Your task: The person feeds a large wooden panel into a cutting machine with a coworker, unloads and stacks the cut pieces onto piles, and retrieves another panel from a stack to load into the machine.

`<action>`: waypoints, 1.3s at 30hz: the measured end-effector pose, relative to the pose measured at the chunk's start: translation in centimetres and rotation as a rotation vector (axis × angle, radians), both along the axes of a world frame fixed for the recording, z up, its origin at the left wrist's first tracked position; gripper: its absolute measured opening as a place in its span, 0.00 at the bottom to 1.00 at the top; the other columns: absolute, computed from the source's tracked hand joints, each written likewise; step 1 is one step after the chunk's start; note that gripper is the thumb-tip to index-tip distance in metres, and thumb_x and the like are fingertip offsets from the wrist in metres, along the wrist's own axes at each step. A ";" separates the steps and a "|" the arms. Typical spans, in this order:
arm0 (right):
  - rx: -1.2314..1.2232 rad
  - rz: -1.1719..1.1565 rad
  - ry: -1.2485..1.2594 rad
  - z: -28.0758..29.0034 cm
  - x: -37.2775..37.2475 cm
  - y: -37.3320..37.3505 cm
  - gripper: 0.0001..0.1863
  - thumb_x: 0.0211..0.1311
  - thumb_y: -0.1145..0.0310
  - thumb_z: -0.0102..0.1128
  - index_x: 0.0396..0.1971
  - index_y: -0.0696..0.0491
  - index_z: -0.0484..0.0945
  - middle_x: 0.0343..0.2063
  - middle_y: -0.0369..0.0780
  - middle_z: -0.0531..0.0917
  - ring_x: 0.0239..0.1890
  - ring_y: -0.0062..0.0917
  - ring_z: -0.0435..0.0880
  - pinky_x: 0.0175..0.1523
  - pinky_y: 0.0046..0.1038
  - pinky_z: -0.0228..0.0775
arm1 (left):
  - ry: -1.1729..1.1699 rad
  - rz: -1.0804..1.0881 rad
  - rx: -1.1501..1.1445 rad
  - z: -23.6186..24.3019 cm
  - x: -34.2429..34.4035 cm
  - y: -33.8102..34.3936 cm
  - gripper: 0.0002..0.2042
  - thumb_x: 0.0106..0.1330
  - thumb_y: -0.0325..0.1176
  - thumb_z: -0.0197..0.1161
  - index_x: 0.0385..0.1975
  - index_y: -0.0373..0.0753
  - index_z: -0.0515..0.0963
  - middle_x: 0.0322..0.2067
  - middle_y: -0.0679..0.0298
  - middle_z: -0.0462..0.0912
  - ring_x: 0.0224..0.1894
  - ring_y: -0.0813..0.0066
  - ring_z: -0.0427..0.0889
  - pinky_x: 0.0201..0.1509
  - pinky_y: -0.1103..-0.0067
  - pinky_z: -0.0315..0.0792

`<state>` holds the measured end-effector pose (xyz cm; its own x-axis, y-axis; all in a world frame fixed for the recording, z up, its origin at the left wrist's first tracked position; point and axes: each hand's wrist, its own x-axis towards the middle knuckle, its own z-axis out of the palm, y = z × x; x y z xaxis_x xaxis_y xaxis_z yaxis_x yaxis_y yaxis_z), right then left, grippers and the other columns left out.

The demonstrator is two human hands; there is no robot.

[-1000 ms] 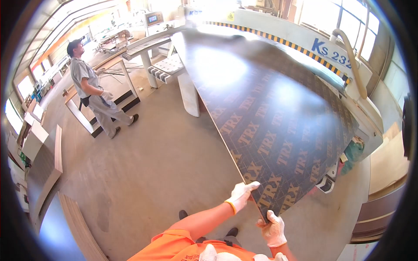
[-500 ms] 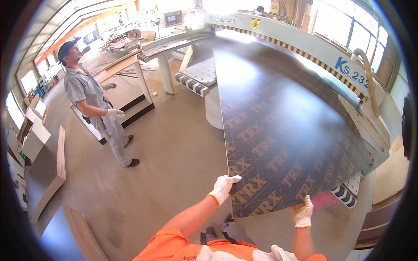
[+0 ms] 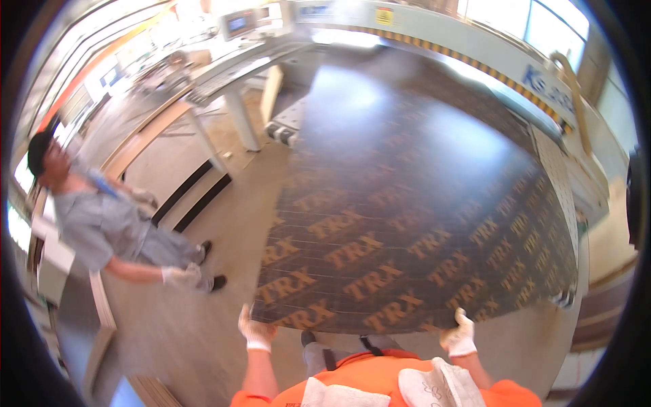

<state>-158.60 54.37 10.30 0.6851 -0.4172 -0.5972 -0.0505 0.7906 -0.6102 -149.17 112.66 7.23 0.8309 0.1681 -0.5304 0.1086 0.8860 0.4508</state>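
A large dark brown panel (image 3: 407, 224) with a glossy film face and tan lettering stretches from my body to the machine. My left hand (image 3: 258, 330), in a white glove, grips its near left corner, thumb at the edge and fingers hidden beneath. Along the near edge further right, my gloved right hand (image 3: 460, 336) holds the panel too, thumb up over the edge and fingers out of sight below. The panel's far end lies by the beam (image 3: 434, 51) of the machine, which has a yellow and black striped strip.
On the left stands a co-worker (image 3: 115, 217) in grey with gloves. Behind are a wooden-topped frame (image 3: 146, 136) and a control screen (image 3: 239, 24). Stacked boards (image 3: 102, 319) lie at the lower left. A hose (image 3: 573, 102) hangs at the machine's right end.
My left hand has gone from the panel's left edge to its near edge. The panel has swung left at its near end. The co-worker appears nearer and further left.
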 end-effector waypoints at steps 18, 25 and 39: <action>-1.937 0.093 0.873 12.1 2.0 -0.4 0.37 0.61 0.52 0.77 0.65 0.59 0.83 0.62 0.53 0.87 0.68 0.47 0.83 0.76 0.43 0.75 | 0.007 -0.239 0.146 -0.2 16.9 6.1 0.24 0.80 0.55 0.68 0.61 0.40 0.86 0.57 0.61 0.93 0.58 0.58 0.91 0.67 0.61 0.84; -1.013 0.612 0.161 5.3 -3.3 -10.4 0.19 0.73 0.63 0.77 0.53 0.63 0.88 0.47 0.41 0.93 0.47 0.28 0.90 0.56 0.35 0.83 | 0.019 -0.389 -0.157 0.6 4.4 -15.1 0.22 0.83 0.51 0.65 0.63 0.40 0.83 0.61 0.58 0.90 0.65 0.55 0.86 0.74 0.58 0.79; 0.075 1.059 -0.098 3.1 11.9 22.5 0.24 0.77 0.69 0.74 0.63 0.63 0.77 0.50 0.49 0.92 0.51 0.43 0.95 0.60 0.47 0.90 | 0.189 0.009 0.289 2.5 8.9 -6.0 0.16 0.79 0.38 0.71 0.61 0.39 0.85 0.60 0.57 0.92 0.57 0.51 0.91 0.69 0.52 0.83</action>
